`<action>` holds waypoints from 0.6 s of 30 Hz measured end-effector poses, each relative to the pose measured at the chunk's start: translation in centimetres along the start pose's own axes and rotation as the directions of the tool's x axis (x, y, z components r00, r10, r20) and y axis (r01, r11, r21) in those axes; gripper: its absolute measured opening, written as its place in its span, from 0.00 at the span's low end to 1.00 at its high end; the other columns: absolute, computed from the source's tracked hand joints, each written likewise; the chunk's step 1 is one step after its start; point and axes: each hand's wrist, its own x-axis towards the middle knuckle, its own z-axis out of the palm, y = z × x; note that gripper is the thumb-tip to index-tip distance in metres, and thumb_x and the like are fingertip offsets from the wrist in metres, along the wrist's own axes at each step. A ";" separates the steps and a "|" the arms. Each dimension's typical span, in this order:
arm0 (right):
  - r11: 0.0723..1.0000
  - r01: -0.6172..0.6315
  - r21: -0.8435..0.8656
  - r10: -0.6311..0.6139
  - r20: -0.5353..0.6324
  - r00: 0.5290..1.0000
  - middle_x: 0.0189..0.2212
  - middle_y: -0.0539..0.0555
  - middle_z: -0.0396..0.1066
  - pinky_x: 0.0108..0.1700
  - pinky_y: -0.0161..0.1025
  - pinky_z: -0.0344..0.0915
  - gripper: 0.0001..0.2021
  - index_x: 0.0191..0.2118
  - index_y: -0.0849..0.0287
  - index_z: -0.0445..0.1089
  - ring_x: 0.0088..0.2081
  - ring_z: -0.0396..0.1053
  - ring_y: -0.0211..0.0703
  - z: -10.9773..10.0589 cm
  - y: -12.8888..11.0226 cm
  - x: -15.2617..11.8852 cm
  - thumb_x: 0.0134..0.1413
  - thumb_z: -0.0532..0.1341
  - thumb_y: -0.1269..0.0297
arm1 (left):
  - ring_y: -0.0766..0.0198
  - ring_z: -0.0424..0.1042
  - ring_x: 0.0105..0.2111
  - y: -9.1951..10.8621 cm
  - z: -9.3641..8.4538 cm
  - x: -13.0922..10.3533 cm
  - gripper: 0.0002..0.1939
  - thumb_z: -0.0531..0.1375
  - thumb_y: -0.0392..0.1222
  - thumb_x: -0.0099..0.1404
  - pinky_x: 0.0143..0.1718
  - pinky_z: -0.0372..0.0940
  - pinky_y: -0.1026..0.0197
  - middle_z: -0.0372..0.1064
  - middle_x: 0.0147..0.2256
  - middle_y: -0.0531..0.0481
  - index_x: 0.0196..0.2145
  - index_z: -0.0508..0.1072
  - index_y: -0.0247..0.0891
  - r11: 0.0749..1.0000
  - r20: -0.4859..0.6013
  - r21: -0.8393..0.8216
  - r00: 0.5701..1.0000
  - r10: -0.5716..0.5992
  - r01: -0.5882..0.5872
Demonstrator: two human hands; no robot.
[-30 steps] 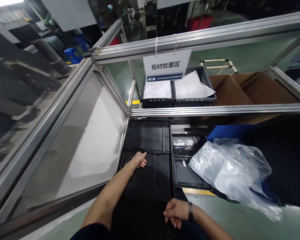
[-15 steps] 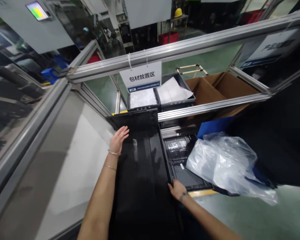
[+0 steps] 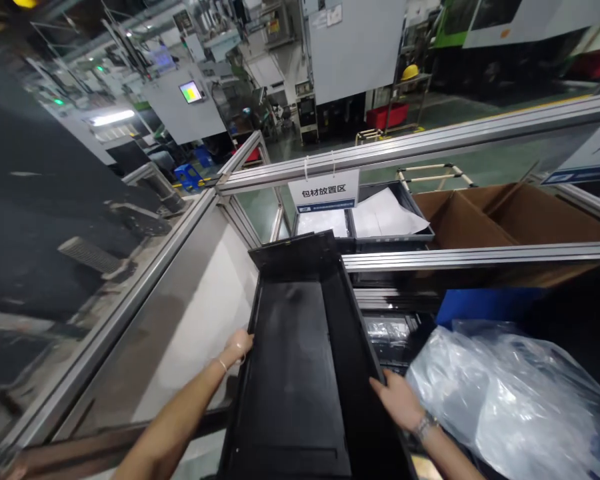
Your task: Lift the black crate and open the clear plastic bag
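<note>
Long black moulded-plastic tray [image 3: 300, 360], held lengthwise and tilted, near end low and far end raised toward the aluminium rail [image 3: 430, 143]; left hand [image 3: 240, 345] grips its left rim, fingers curled over the edge (a thin bracelet at the wrist); right hand [image 3: 397, 400] presses flat against its right wall, fingers together, wristwatch visible. Right of the tray: crumpled clear plastic bag [image 3: 510, 400]; just behind it, stacked black trays [image 3: 390, 330]. Beyond: white hanging sign [image 3: 323, 191] reading "包材放置区", small print illegible; dark bins of white sheets [image 3: 385, 217]; brown cardboard boxes [image 3: 490, 217].
</note>
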 end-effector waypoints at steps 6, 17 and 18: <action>0.969 0.108 -0.220 -0.112 -0.006 0.994 0.41 0.64 0.73 0.43 0.41 0.61 0.17 0.42 0.65 0.71 0.46 0.70 0.55 -8.2 -2.9 -3.5 0.62 0.48 0.62 | 0.46 0.69 0.49 2.6 -7.5 -3.6 0.13 0.54 0.42 0.61 0.48 0.61 0.54 0.73 0.42 0.30 0.30 0.74 0.31 0.964 -0.115 0.267 0.992 0.052 -0.020; 0.818 0.141 -0.558 -0.268 -0.152 0.951 0.46 0.67 0.70 0.45 0.45 0.63 0.20 0.51 0.68 0.67 0.47 0.69 0.55 -8.9 -4.6 -3.5 0.64 0.47 0.60 | 0.47 0.68 0.51 3.1 -3.4 -5.9 0.11 0.55 0.33 0.59 0.50 0.61 0.50 0.71 0.45 0.30 0.39 0.72 0.30 0.992 -0.299 -0.037 0.949 0.101 -0.117; 0.789 0.177 -0.588 -0.362 -0.212 0.908 0.48 0.66 0.68 0.47 0.45 0.63 0.20 0.53 0.67 0.65 0.48 0.68 0.55 -9.1 -6.4 -3.4 0.64 0.47 0.60 | 0.51 0.65 0.53 4.0 -2.8 -5.8 0.13 0.54 0.32 0.60 0.53 0.59 0.53 0.69 0.48 0.34 0.43 0.71 0.32 0.979 -0.330 -0.108 0.935 0.130 -0.174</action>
